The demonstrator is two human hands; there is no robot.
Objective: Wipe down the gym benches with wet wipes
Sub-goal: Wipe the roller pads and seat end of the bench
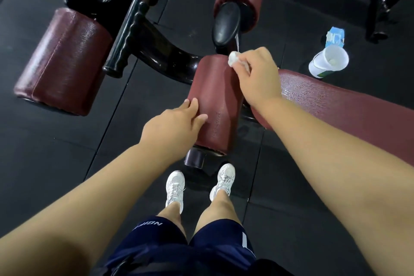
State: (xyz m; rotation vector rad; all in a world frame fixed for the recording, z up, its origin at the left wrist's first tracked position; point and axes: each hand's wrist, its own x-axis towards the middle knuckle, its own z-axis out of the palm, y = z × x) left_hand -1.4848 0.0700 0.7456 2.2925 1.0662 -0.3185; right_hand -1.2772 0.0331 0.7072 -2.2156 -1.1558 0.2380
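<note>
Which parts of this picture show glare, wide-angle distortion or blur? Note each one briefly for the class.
Head view: glare glints on the wet bench pad and the glossy black frame; the wide lens stretches both forearms toward the lower corners; the right hand pinching the wipe and the left hand on the roller pad look sharp; the cup is slightly soft.

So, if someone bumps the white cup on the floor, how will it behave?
The white cup already lies on its side, so it would probably roll. It looks like thin plastic, nearly empty, so likely light and easy to crush.
</note>
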